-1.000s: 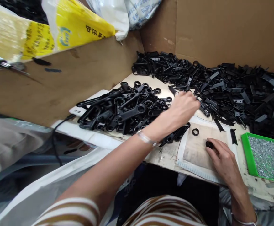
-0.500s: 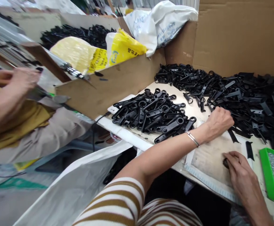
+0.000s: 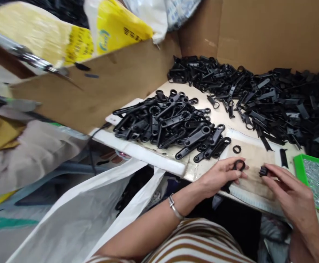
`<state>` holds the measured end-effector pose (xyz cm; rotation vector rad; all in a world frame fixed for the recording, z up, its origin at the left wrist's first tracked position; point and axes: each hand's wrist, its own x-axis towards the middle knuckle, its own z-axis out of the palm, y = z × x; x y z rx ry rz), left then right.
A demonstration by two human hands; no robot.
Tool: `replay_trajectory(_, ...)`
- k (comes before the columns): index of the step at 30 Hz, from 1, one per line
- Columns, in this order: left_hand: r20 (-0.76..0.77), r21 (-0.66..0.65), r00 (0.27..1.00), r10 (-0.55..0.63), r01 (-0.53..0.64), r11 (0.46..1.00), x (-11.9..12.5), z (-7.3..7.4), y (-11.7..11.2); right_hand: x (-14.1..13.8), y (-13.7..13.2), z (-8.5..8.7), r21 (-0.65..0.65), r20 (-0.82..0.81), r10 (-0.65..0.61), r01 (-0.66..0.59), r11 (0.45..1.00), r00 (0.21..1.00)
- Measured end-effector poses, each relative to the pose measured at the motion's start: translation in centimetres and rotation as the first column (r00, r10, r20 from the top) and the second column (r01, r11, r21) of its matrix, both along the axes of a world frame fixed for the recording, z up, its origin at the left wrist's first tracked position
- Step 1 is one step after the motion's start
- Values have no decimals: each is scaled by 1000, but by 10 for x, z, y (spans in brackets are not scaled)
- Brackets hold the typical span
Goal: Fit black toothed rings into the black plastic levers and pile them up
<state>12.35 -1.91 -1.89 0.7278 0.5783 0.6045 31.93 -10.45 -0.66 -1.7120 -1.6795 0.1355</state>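
My left hand (image 3: pixel 221 175) is closed on a black ring-ended part (image 3: pixel 239 165) near the front edge of the table. The ring faces up between thumb and fingers, and most of the rest is hidden by the hand. To its right, my right hand (image 3: pixel 292 188) pinches a small black toothed piece (image 3: pixel 263 171) between thumb and fingertips. The two pieces are a short gap apart. Behind my left hand, a loose black notched ring (image 3: pixel 236 149) lies on the worn mat (image 3: pixel 254 155).
A heap of black ring-ended arms (image 3: pixel 173 120) lies to the left, and a larger heap of black parts (image 3: pixel 274 98) fills the back right. At right stands a green tray (image 3: pixel 299 170) of small metal pins. Cardboard walls (image 3: pixel 115 87) border the table; a white sack (image 3: pixel 74 208) hangs in front.
My left hand has come back from the right-hand heap with a ring-ended part in it. My right hand has turned, showing its toothed piece. A loose ring now shows on the mat.
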Motion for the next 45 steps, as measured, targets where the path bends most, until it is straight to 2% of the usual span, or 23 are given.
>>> replay_trajectory(3,51,-55,999,-5,8,998,-2,3,0,-28,7,10,95,-125,46,-34,995,991)
replay_trajectory(6,101,-31,994,-32,35,999,-1,10,1,-47,16,7,127,-81,93,-82,988,992)
replay_trajectory(11,66,31,997,-47,45,998,1,13,-2,-53,19,0,94,0,121,-120,988,993)
replay_trajectory(14,-25,165,999,-48,52,985,3,8,-6,-52,18,0,73,26,154,-156,985,988)
replay_trajectory(16,-134,329,991,-25,68,942,4,5,-8,-53,16,-1,64,37,165,-167,984,986)
replay_trajectory(19,-291,529,957,3,158,834,0,4,-8,-55,14,-3,75,14,135,-136,988,991)
replay_trajectory(23,-517,633,856,-8,388,670,-10,10,-6,-51,4,-6,38,-163,116,-111,993,980)
replay_trajectory(25,-578,641,816,4,450,622,-16,16,-7,-44,-2,-5,-24,-285,114,-126,992,952)
replay_trajectory(27,-573,635,820,-13,454,625,-19,20,-9,-38,-5,-4,-95,-377,64,-107,990,924)
replay_trajectory(32,-481,553,864,-147,429,714,-18,22,-17,-43,-2,-5,-310,-523,-117,-61,949,844)
replay_trajectory(35,-449,526,887,-106,359,771,-16,17,-19,-61,6,-8,-362,-544,-245,39,932,803)
replay_trajectory(37,-467,544,883,-51,332,771,-18,14,-18,-71,11,-10,-349,-537,-258,66,935,803)
replay_trajectory(38,-486,565,874,-28,338,753,-20,13,-17,-73,13,-10,-342,-538,-236,47,939,809)
replay_trajectory(39,-512,604,859,5,356,713,-23,13,-16,-73,16,-9,-338,-542,-201,7,941,816)
replay_trajectory(40,-539,664,840,66,375,646,-28,15,-15,-71,19,-8,-338,-548,-157,-46,940,822)
replay_trajectory(41,-554,739,817,162,392,548,-33,17,-13,-67,23,-6,-336,-548,-110,-98,937,830)
replay_trajectory(43,-508,861,744,433,421,286,-47,28,-7,-56,33,-1,-304,-470,-20,-140,942,882)
replay_trajectory(44,-443,886,688,575,435,162,-55,34,-3,-50,39,1,-276,-372,14,-126,953,928)
replay_trajectory(45,-370,889,619,693,453,69,-63,42,2,-45,45,3,-248,-239,38,-99,964,970)
